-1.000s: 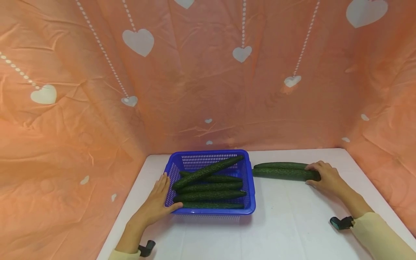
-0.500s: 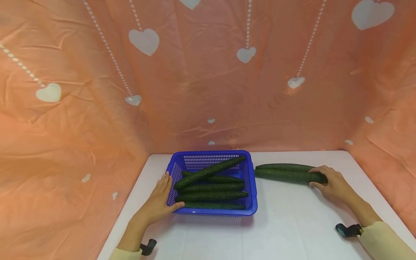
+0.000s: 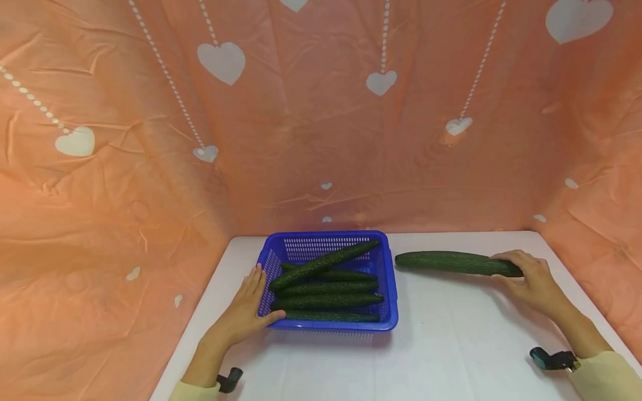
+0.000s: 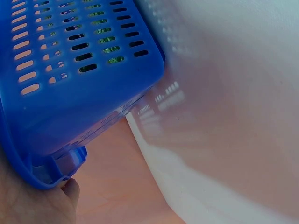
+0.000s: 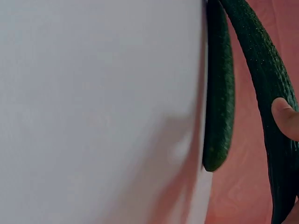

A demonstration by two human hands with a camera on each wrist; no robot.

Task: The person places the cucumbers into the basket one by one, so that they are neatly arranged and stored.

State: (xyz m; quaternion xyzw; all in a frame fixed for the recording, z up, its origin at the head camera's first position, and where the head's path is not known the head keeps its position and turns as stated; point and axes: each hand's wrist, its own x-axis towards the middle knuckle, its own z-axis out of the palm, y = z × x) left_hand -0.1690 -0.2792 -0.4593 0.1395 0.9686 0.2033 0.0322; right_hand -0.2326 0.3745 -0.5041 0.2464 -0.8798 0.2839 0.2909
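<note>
In the head view my right hand [image 3: 534, 281] grips the right end of a long dark green cucumber [image 3: 446, 262], thumb on its near side. The right wrist view shows this cucumber [image 5: 261, 56] lifted off the table, while a second cucumber [image 5: 219, 93] lies on the tabletop; from the head that second one is hidden behind the held one. At the left, my left hand [image 3: 243, 306] rests with straight fingers along the side rim of a blue plastic basket [image 3: 389, 295], its thumb over the near corner. Several cucumbers [image 3: 326, 302] lie inside, one slanting across the others.
The white table [image 3: 431, 356] carries the basket near its back edge. Orange cloth [image 3: 301, 139] with white hearts hangs behind and on both sides. A small black device [image 3: 551, 359] sits at each wrist.
My right hand has moved right, drawing one cucumber rightward and up off the table beside the other. The left hand and basket stay in place; the head view shifted slightly.
</note>
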